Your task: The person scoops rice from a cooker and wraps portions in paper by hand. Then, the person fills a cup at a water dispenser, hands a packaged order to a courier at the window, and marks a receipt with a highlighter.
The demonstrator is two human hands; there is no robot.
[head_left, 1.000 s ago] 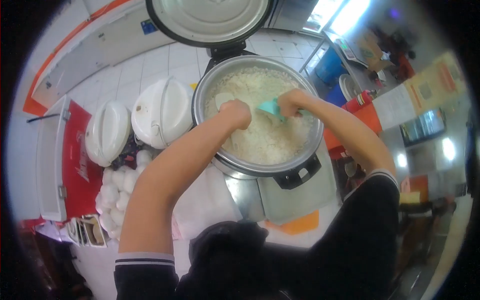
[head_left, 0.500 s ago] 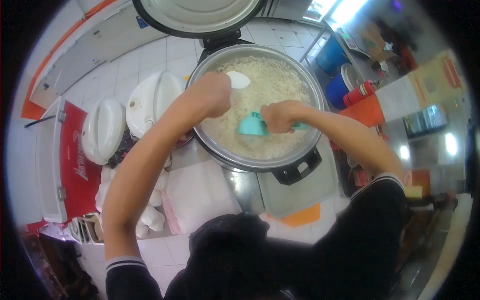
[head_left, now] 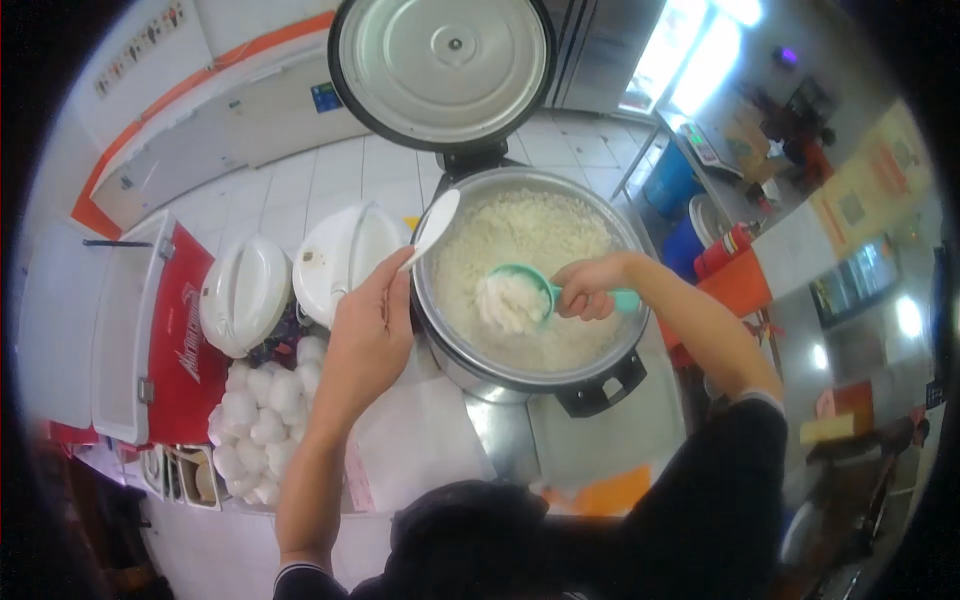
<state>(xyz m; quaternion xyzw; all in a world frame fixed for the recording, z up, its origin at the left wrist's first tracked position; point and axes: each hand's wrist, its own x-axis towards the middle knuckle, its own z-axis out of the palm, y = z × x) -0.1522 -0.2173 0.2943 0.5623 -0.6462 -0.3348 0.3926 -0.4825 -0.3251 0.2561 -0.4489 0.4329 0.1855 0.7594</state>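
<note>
My left hand is closed on a white rice paddle, its blade tilted up over the left rim of a large rice cooker. My right hand grips the handle of a turquoise scoop above the cooker. A heaped portion of white rice fills the scoop's bowl. More cooked rice lies in the pot below. The cooker's round lid stands raised behind it.
White sheets of paper lie in front, next to several white wrapped bundles. Two white lidded containers and a red-and-white cooler box stand on the left. A pale tray sits right of the sheets.
The scoop has come up out of the rice with a load in it. My left hand has drawn back left and toward me, turning the paddle upward. The view has tilted up.
</note>
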